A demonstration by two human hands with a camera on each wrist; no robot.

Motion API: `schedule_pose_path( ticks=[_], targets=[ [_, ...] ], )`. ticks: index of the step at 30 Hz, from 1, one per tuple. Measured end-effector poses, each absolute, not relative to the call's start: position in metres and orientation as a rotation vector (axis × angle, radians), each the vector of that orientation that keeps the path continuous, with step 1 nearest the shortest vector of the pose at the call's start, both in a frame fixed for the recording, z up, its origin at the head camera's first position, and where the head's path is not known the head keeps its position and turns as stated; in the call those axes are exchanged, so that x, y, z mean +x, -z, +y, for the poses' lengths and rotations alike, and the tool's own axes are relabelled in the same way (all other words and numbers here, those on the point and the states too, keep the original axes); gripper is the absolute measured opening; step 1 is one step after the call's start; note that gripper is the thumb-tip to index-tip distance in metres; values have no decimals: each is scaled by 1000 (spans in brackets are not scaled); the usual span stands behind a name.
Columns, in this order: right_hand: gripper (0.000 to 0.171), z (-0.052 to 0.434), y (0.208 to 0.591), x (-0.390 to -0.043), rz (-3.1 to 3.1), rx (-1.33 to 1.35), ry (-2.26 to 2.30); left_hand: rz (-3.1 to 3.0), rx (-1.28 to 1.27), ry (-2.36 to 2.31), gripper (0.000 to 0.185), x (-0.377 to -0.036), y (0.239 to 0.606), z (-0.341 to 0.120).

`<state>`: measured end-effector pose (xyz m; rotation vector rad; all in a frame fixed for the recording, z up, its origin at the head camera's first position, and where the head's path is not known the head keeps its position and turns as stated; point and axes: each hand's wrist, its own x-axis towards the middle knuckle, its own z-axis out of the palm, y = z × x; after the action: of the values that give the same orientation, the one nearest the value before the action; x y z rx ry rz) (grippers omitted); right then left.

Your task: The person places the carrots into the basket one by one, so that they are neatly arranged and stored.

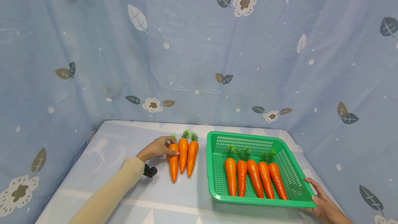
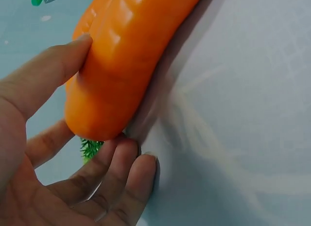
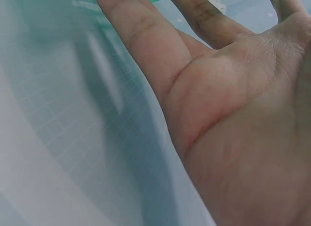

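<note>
Three orange carrots with green leafy tops lie side by side on the table, left of a green basket (image 1: 212, 172). My left hand (image 1: 160, 147) pinches the leftmost carrot (image 1: 173, 164) at its thick upper end. In the left wrist view the thumb presses on this carrot (image 2: 129, 60) and the other fingers curl about its leafy end. The middle carrot (image 1: 183, 155) and the right carrot (image 1: 192, 156) lie close beside it. At the basket's near right corner, my right hand (image 1: 324, 205) grips the rim; the right wrist view shows mostly its palm (image 3: 218, 99).
Several more carrots (image 1: 255, 179) lie in a row inside the basket, leafy tops toward the back. A black wrist strap piece (image 1: 150, 171) shows below the left sleeve. Blue patterned curtains (image 1: 199, 51) stand behind and at both sides of the pale table (image 1: 174, 199).
</note>
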<state>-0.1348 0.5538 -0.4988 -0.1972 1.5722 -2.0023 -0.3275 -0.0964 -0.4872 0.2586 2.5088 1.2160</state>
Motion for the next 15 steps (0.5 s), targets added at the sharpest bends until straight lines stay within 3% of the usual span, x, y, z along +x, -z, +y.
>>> schedule_pose_path(
  ticks=[15],
  targets=[
    [48, 555, 503, -134, 1536, -233, 2029, 2435, 262, -1426, 40, -322, 486, -100]
  ],
)
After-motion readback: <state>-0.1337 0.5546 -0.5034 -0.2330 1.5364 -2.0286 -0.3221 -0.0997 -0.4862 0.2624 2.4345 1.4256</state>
